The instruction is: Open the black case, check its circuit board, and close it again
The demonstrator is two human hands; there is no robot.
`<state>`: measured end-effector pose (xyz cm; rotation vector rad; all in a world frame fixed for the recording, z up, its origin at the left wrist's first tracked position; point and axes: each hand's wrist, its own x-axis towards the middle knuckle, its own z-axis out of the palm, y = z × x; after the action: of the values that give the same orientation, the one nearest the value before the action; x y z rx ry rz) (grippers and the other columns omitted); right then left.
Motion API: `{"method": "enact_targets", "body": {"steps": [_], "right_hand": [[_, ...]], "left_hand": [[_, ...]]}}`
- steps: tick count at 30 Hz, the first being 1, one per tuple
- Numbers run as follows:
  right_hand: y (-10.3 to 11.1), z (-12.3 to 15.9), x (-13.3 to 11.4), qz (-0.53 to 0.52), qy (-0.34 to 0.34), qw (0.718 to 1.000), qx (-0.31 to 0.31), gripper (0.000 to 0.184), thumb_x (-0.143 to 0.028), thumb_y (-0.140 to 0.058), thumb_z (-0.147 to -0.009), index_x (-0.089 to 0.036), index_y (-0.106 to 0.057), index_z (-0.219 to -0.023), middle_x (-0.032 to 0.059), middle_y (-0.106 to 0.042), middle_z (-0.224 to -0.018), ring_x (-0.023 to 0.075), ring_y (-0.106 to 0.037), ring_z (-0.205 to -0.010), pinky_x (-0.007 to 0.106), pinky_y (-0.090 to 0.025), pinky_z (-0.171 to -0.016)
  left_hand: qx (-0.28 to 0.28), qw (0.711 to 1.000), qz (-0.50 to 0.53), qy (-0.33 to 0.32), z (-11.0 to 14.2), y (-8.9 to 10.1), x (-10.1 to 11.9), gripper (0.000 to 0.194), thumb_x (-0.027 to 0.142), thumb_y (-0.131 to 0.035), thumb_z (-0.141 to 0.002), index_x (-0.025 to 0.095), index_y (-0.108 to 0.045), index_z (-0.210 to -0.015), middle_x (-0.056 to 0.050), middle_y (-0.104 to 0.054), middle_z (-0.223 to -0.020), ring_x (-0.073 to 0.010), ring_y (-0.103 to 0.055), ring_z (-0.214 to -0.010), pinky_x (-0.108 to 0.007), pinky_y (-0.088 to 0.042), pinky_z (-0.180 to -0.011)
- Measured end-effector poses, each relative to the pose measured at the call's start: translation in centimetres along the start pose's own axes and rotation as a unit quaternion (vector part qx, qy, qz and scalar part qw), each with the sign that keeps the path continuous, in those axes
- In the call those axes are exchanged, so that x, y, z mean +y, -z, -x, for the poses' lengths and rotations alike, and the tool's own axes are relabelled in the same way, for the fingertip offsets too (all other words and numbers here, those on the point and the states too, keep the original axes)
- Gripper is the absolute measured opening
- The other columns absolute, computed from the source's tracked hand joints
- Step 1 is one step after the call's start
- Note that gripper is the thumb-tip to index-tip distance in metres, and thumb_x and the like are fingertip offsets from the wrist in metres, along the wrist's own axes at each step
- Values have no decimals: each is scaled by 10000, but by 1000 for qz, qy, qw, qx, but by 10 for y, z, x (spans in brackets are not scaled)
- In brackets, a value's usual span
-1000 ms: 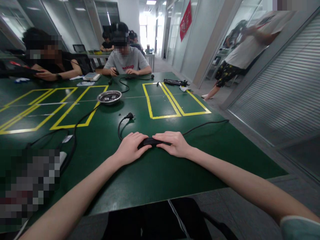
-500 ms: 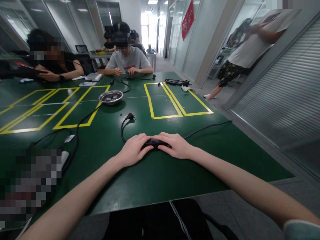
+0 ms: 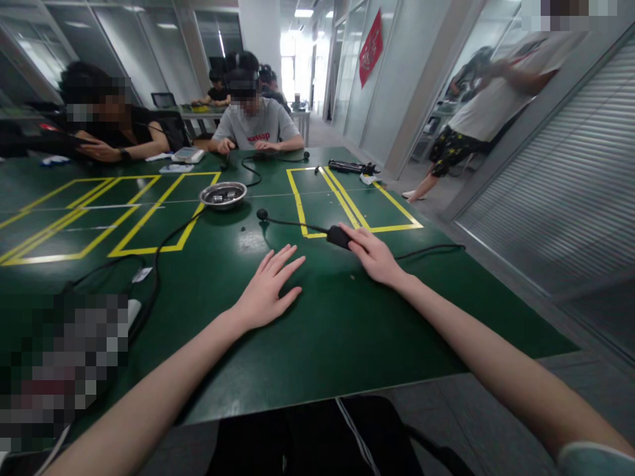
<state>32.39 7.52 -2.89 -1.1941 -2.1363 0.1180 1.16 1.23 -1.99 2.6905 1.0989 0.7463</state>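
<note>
My right hand [image 3: 373, 254] grips the near end of a black power adapter [image 3: 338, 237], fingers on top, right of the table's middle. From its far end a black cord runs left to a plug [image 3: 262, 215], which appears raised off the green surface. A second cord [image 3: 431, 250] trails right from beneath my right hand. My left hand [image 3: 270, 287] is open and holds nothing, fingers spread and palm down over the table, apart from the adapter. How much of the adapter my right palm covers is hidden.
A metal bowl [image 3: 223, 196] with small metal parts stands ahead on the left. Yellow tape outlines [image 3: 354, 205] mark the green table [image 3: 317, 357]. A folded black tripod-like item [image 3: 353, 167] lies at the back. Two people sit across; another person [image 3: 496, 106] stands at right.
My left hand has let go of the adapter and opened. My right hand has moved it forward and to the right, and the plug has swung along, off its earlier spot.
</note>
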Motion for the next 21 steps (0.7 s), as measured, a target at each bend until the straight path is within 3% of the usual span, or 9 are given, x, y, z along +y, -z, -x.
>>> {"method": "enact_targets", "body": {"steps": [5, 10, 13, 17, 21], "right_hand": [[13, -7, 51, -5, -132, 974, 184, 540, -450, -353, -1050, -241, -561, -1503, 120, -686, -1325, 303, -615, -1254, 506, -464, -1120], [25, -4, 82, -4, -230, 931, 284, 563, -514, -399, -1013, -212, -576, -1454, 129, -638, -1444, 311, -585, -1325, 513, -454, -1141], [31, -1, 88, 47, -242, 929, 276, 594, -500, -511, -951, -205, -557, -1465, 141, -655, -1401, 334, -612, -1269, 512, -486, -1097], [36, 2, 88, 146, -309, 918, 199, 612, -448, -561, -910, -222, -562, -1479, 166, -678, -1297, 381, -654, -1164, 525, -516, -1011], [38, 2, 87, 169, -353, 909, 144, 618, -456, -558, -911, -233, -569, -1487, 175, -692, -1226, 391, -688, -1050, 513, -541, -918]], "left_hand": [[-90, 996, 16, -1, 2, -5, -3, 376, 354, -528, -1051, 229, -626, -1391, -119, -562, -1550, -283, -469, -1488, -552, -357, -1250], [-94, 995, 14, 7, 1, -6, -2, 362, 355, -538, -1051, 233, -642, -1376, -112, -576, -1540, -270, -490, -1472, -535, -342, -1260], [-97, 995, 20, 9, 1, -5, -2, 366, 355, -541, -1051, 238, -635, -1384, -112, -568, -1549, -269, -485, -1477, -535, -334, -1261], [-97, 995, 24, 8, 1, -5, -1, 365, 349, -540, -1051, 234, -633, -1385, -118, -569, -1546, -275, -481, -1480, -559, -334, -1255], [-97, 995, 18, 9, 1, -5, -1, 363, 352, -528, -1058, 226, -635, -1381, -123, -571, -1542, -278, -479, -1481, -565, -340, -1252]]}}
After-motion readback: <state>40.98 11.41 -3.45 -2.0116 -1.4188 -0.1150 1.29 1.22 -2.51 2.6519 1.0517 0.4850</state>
